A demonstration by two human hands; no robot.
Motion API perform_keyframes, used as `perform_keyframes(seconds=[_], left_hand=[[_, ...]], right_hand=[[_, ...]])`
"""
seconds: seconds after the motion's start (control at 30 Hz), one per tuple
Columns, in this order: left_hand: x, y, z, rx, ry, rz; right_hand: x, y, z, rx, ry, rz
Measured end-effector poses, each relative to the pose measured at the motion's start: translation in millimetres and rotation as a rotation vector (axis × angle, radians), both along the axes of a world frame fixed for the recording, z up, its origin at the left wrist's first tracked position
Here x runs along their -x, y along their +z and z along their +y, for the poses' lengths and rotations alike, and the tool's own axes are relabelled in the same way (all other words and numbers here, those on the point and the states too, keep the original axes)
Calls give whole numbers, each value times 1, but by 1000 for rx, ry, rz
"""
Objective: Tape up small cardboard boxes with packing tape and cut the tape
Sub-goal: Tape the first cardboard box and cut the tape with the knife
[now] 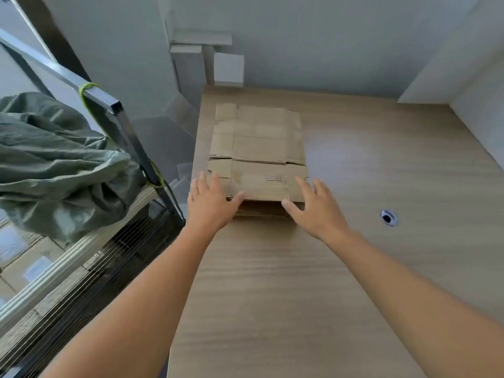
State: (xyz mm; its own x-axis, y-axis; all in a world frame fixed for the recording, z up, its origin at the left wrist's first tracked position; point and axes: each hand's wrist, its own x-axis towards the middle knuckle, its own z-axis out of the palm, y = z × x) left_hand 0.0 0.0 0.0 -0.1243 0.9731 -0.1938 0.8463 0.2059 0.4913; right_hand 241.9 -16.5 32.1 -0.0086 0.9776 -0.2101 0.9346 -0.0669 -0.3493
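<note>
A stack of flattened brown cardboard boxes (259,148) lies near the left edge of the wooden table (354,268). My left hand (210,205) rests with straight fingers on the stack's near left corner, its thumb at the front edge. My right hand (311,208) lies with spread fingers on the near right corner, thumb at the front edge. Neither hand holds anything. No tape and no cutter are in view.
A round cable hole (388,217) sits in the table to the right of my right hand. A metal cart frame with a green sack (54,165) stands left of the table. White blocks (228,68) stand against the far wall.
</note>
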Motion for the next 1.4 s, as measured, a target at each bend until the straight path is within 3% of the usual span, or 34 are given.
perform_keyframes(seconds=[0.13, 0.33, 0.67, 0.83, 1.13, 1.27, 1.4], left_hand=[[-3, -15, 29, 13, 80, -135], [-11, -15, 21, -164, 237, -299], [-63, 38, -59, -79, 300, -650], [-138, 51, -142, 34, 239, -797], [-271, 10, -279, 352, -38, -685], [-278, -11, -301, 412, -96, -616], [-263, -27, -286, 498, -249, -409]], right_hand=[[2, -23, 42, 87, -130, 133], [-1, -43, 45, -70, -257, 279], [-76, -6, -55, -144, -466, 717], [-152, 8, -146, -102, -480, 711], [-304, -18, -328, 98, -584, 519], [-345, -23, -342, 133, -525, 314], [-345, -16, -303, 89, -287, 289]])
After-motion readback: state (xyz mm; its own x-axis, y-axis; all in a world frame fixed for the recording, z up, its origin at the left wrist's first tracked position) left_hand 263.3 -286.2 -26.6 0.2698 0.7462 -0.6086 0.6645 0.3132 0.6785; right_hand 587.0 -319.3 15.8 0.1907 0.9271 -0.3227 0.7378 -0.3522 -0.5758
